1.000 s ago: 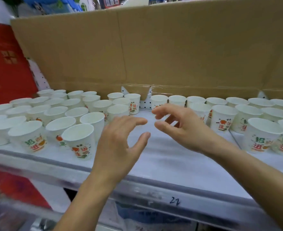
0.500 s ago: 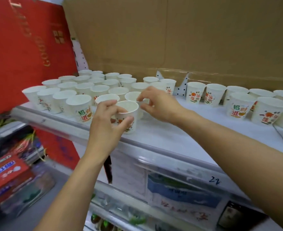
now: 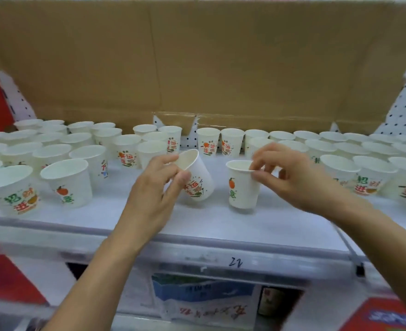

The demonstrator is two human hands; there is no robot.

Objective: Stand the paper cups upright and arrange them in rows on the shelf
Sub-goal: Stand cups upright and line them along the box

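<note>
Leftmost, a crowd of upright cups (image 3: 65, 182) fills the white shelf (image 3: 221, 225), several rows deep, mouths up. Next, the left hand (image 3: 154, 194) grasps a tilted cup (image 3: 198, 180) by its rim, thumb on the outer wall, fingers over the lip. It leans with its mouth toward the upper left, base low over the shelf's bare middle; whether it touches there I cannot tell. Just beside it is a second cup (image 3: 241, 189), upright, base on or just over the shelf, its rim pinched between thumb and forefinger of the right hand (image 3: 292, 180). Farther right, more cups (image 3: 374, 173) stand in rows. Brown cardboard (image 3: 221, 56) backs them all.
</note>
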